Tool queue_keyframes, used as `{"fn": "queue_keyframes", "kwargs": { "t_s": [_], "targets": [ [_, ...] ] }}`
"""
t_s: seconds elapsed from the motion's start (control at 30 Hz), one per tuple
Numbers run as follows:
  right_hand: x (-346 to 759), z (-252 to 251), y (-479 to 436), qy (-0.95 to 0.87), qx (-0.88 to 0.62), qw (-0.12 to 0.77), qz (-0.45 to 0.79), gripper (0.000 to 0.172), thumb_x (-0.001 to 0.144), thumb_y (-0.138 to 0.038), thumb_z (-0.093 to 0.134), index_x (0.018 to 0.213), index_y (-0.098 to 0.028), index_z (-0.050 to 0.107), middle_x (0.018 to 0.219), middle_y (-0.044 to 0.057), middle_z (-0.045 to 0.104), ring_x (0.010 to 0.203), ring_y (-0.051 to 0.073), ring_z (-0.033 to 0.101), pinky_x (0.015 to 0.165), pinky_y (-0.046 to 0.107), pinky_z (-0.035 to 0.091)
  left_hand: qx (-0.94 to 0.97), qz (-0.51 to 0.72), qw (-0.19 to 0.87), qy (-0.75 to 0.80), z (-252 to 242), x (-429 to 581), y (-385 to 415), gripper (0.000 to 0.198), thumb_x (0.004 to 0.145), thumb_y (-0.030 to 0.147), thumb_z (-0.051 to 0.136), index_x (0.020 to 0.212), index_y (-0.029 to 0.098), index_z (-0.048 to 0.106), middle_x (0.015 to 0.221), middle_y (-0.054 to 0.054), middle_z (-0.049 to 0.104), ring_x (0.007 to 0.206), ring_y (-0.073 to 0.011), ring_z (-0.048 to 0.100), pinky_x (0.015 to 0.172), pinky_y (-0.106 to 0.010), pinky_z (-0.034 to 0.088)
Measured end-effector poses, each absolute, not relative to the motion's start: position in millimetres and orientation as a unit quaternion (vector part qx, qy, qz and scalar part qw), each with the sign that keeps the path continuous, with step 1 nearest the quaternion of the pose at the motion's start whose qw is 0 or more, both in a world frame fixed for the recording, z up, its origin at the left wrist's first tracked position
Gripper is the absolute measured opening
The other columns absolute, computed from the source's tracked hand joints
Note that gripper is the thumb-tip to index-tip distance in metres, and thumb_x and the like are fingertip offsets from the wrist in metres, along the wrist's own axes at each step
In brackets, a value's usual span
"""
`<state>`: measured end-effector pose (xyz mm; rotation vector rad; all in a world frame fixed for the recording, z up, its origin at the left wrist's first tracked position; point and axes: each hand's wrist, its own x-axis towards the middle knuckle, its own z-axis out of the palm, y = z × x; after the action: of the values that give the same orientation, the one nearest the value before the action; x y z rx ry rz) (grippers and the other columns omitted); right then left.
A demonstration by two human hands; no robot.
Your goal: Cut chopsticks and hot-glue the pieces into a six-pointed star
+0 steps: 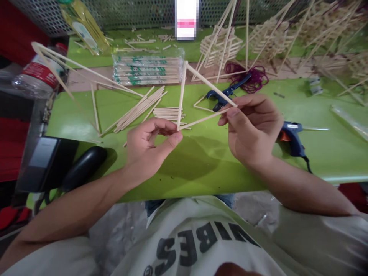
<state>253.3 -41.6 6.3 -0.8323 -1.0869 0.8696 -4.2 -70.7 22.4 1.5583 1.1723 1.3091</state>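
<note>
Between my hands, raised above the green table, is a triangle of thin wooden sticks (207, 118). My left hand (153, 143) pinches its lower left corner between thumb and fingertips. The right corner sits in the pinch of my right hand (253, 128). The triangle's third corner points away from me. Beyond my left hand lie a bundle of long sticks (140, 109) and a row of shorter sticks (169, 113). A blue-handled cutter (225, 94) rests behind the triangle, near a small stick frame (201, 101). To the right of my right hand lies a blue glue gun (294, 138).
Plastic-wrapped sticks (148, 69) lie farther back, by a bottle of yellow liquid (86, 28). Purple cord (254, 78) and several stick structures (221, 46) stand at the back right. A larger stick frame (93, 101) and a black rounded object (84, 165) are at the left.
</note>
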Motion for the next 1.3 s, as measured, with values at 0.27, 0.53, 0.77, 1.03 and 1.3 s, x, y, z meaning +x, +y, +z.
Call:
{"fn": "queue_keyframes", "kwargs": {
  "t_s": [0.27,0.53,0.77,1.03,1.3],
  "targets": [
    [245,13,-54,-0.462,-0.403,0.672,0.415,0.027,0.098,-0.048,0.112,0.108,-0.034,0.091,0.096,0.0,0.089,0.076,0.02,0.081,0.07,0.037,0.073,0.637,0.56,0.296,0.44,17,-3,-72,0.018,0.103,0.028,0.105,0.111,0.028,0.088,0.104,0.0,0.088,0.097,-0.0178,0.084,0.092,-0.037,0.068],
    [243,3,-55,-0.47,-0.406,0.666,0.412,0.028,0.102,-0.05,0.108,0.113,-0.034,0.088,0.099,0.0,0.089,0.078,0.02,0.082,0.074,0.038,0.074,0.637,0.551,0.313,0.438,16,-2,-72,0.031,0.097,0.032,0.107,0.106,0.028,0.078,0.11,-0.003,0.081,0.102,-0.0224,0.08,0.097,-0.042,0.068],
    [245,0,-52,-0.483,-0.39,0.667,0.413,0.023,0.107,-0.045,0.105,0.114,-0.034,0.085,0.101,0.0,0.088,0.078,0.018,0.081,0.075,0.036,0.072,0.667,0.538,0.287,0.428,17,-5,-71,0.023,0.101,0.034,0.1,0.107,0.029,0.078,0.11,-0.005,0.084,0.106,-0.0255,0.081,0.1,-0.045,0.068],
    [254,-3,-47,-0.467,-0.412,0.662,0.417,0.028,0.099,-0.05,0.108,0.11,-0.036,0.087,0.099,0.0,0.088,0.075,0.021,0.077,0.069,0.04,0.07,0.659,0.565,0.332,0.369,18,-6,-68,0.017,0.109,0.037,0.092,0.112,0.029,0.078,0.112,-0.005,0.083,0.106,-0.0244,0.08,0.098,-0.045,0.068],
    [314,52,2,-0.418,-0.383,0.766,0.302,0.032,0.092,-0.028,0.106,0.091,-0.034,0.074,0.085,0.0,0.067,0.068,0.017,0.063,0.058,0.035,0.056,0.67,0.542,0.324,0.39,6,-14,-58,0.007,0.113,0.034,0.09,0.117,0.03,0.085,0.116,-0.007,0.082,0.113,-0.0266,0.076,0.106,-0.045,0.062]
  ]
}}
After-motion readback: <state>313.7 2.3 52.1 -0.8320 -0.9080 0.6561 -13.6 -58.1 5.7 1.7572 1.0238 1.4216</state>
